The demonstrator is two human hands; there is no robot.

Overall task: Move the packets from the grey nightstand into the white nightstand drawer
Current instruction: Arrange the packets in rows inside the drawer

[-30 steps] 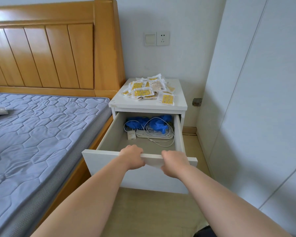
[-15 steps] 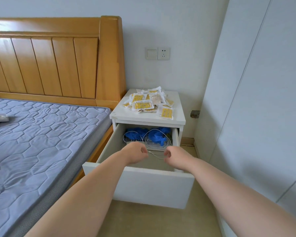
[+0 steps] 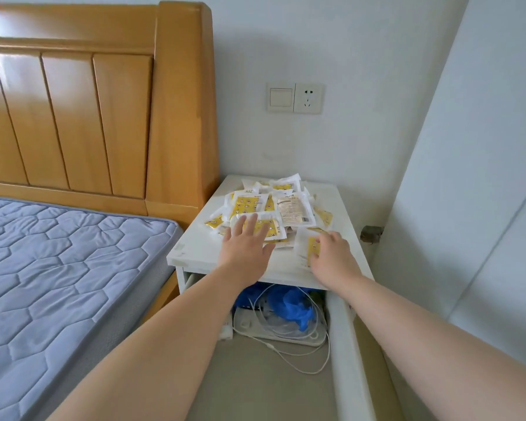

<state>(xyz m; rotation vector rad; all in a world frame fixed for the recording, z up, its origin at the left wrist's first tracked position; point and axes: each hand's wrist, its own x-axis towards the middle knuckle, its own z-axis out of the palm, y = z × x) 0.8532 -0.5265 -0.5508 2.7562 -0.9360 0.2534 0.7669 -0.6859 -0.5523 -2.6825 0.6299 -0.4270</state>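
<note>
Head view: small yellow-and-white plastic packets (image 3: pixel 274 205) heaped just ahead; left hand (image 3: pixel 243 247) flat on them, right hand (image 3: pixel 331 253) curled over a stray one, grasp unclear; white drawer (image 3: pixel 340 344) open below.

Wooden headboard (image 3: pixel 88 117), grey quilted mattress (image 3: pixel 58 268), wall switch (image 3: pixel 281 97), socket (image 3: pixel 308 98), blue bag (image 3: pixel 289 305)

White nightstand (image 3: pixel 342 205), yellow packets (image 3: pixel 246 205) heaped on top

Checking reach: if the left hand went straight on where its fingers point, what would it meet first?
Likely the front yellow packet; the left hand seems over its near edge.
</note>
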